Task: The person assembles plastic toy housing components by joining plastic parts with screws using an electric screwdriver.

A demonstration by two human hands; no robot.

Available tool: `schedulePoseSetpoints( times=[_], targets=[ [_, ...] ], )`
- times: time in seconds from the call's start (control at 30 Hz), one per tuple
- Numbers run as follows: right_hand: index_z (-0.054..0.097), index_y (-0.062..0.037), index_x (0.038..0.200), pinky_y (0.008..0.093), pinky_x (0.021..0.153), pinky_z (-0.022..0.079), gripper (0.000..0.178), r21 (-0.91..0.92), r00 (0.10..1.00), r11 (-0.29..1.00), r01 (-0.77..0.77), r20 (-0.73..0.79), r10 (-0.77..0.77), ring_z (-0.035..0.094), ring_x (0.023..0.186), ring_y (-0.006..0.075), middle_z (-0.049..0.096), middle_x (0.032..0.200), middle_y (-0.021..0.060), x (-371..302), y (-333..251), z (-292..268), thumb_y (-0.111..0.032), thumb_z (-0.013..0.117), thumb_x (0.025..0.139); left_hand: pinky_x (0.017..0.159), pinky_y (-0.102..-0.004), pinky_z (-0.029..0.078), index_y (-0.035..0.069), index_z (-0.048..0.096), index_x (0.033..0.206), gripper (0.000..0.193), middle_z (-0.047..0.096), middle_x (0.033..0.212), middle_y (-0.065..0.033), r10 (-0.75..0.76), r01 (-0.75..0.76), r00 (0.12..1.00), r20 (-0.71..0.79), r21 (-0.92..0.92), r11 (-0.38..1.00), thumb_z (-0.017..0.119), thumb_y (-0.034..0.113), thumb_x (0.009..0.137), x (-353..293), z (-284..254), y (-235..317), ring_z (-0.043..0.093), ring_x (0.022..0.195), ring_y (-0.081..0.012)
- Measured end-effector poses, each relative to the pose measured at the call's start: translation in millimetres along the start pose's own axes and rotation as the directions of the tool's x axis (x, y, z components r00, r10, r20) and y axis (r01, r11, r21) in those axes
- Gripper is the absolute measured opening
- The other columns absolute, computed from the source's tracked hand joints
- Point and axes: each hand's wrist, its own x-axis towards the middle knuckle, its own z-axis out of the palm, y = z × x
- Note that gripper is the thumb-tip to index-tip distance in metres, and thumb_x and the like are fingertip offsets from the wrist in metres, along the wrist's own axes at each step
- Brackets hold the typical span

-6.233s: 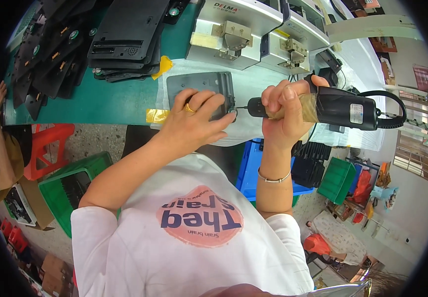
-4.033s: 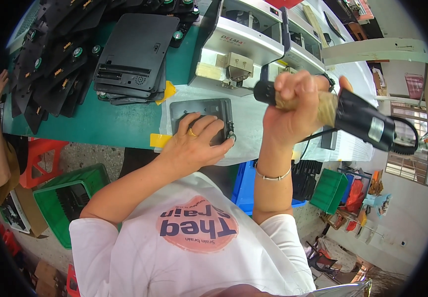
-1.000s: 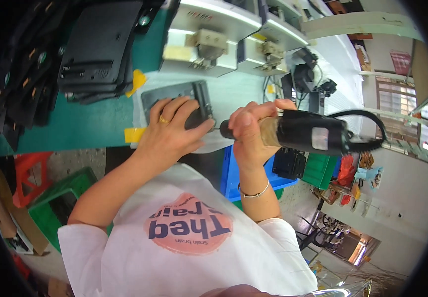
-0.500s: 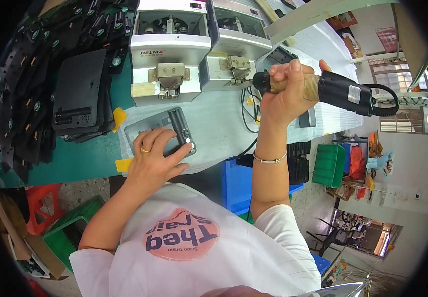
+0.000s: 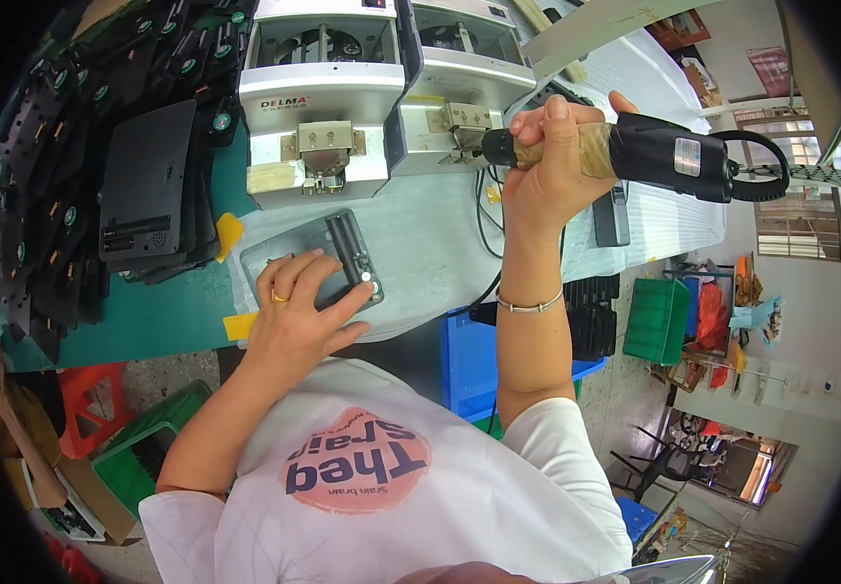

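Note:
My left hand (image 5: 296, 310) lies with bent, spread fingers on a dark grey plastic housing panel (image 5: 289, 243). A long slot runs along the panel's right part, with the index fingertip near small round fittings at its lower end. My right hand (image 5: 555, 180) is wrapped round a black electric screwdriver (image 5: 672, 161) with tan tape on its grip. The tool is held almost level, its nose pointing left at the front of the right-hand screw feeder (image 5: 455, 136). Its tip seems to meet the feeder's metal outlet; contact is too small to make out.
A second screw feeder (image 5: 328, 102) stands to the left. Farther left are stacked dark panels (image 5: 148, 185) and a heap of black parts (image 5: 46, 204). Black cables (image 5: 482, 214) run down beside the right feeder. Another person's arm (image 5: 7, 399) shows at the left edge.
My right hand and the screwdriver have shifted slightly left and up, along with the feeders in the picture. My left hand stays on the panel.

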Motion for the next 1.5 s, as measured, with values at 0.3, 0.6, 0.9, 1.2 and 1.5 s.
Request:
schedulePoseSetpoints(
  times=[0.3, 0.6, 0.9, 1.2, 1.5],
  targets=[
    [0.038, -0.0016, 0.127, 0.0323, 0.053, 0.049, 0.051, -0.065, 0.981, 0.992, -0.107, 0.157, 0.116, 0.053, 0.052, 0.013, 0.056, 0.069, 0.0061, 15.6, 1.0, 1.6, 0.005, 0.065, 0.084, 0.101, -0.0476, 0.03, 0.022, 0.067, 0.111, 0.053, 0.05, 0.12, -0.0092, 0.013, -0.013, 1.0, 0.002, -0.026, 1.0, 0.083, 0.03, 0.061, -2.5, -3.4, -0.6, 0.043, 0.12, -0.0308],
    [0.042, 0.0007, 0.124, 0.0314, 0.052, 0.049, 0.049, -0.106, 0.967, 0.98, -0.17, 0.173, 0.187, 0.053, 0.051, 0.0131, 0.056, 0.068, 0.0063, 11.1, -2.3, 4.7, 0.005, 0.067, 0.082, 0.099, -0.0437, 0.032, 0.015, 0.063, 0.118, 0.061, 0.051, 0.122, -0.0101, -0.118, 0.087, 0.983, -0.141, -0.209, 0.974, 0.085, 0.026, 0.061, -14.6, -29.2, -5.4, 0.044, 0.118, -0.0322],
    [0.04, -0.013, 0.131, 0.0294, 0.047, 0.038, 0.047, 0.205, 0.885, 0.892, -0.402, 0.339, 0.32, 0.04, 0.049, 0.0118, 0.043, 0.068, 0.0009, -73.0, -50.5, 19.3, -0.003, 0.058, 0.089, 0.098, -0.0468, 0.033, 0.019, 0.071, 0.098, 0.041, 0.053, 0.118, -0.0072, -0.061, 0.049, 0.992, -0.111, -0.109, 0.993, 0.083, 0.024, 0.059, -43.8, -31.9, -21.8, 0.045, 0.118, -0.0301],
    [0.039, -0.0041, 0.122, 0.0246, 0.046, 0.044, 0.054, 0.19, 0.847, 0.862, -0.47, 0.372, 0.38, 0.052, 0.051, 0.0118, 0.054, 0.066, 0.0053, -129.7, -47.8, 41.0, 0.015, 0.064, 0.078, 0.101, -0.0466, 0.03, 0.024, 0.071, 0.1, 0.04, 0.052, 0.12, -0.0036, -0.042, 0.043, 0.997, -0.072, 0.025, 0.999, 0.08, 0.023, 0.061, -42.0, -24.2, -13.9, 0.044, 0.121, -0.0253],
    [0.04, -0.0022, 0.12, 0.0234, 0.053, 0.045, 0.053, 0.151, 0.844, 0.872, -0.465, 0.372, 0.386, 0.054, 0.058, 0.0102, 0.057, 0.07, 0.0052, -135.9, -42.4, 41.6, 0.012, 0.068, 0.078, 0.101, -0.046, 0.03, 0.026, 0.071, 0.098, 0.04, 0.052, 0.12, -0.0023, -0.05, 0.055, 0.994, -0.099, 0.049, 0.997, 0.081, 0.022, 0.059, -41.4, -22.7, -12.9, 0.044, 0.121, -0.0243]
  ],
)
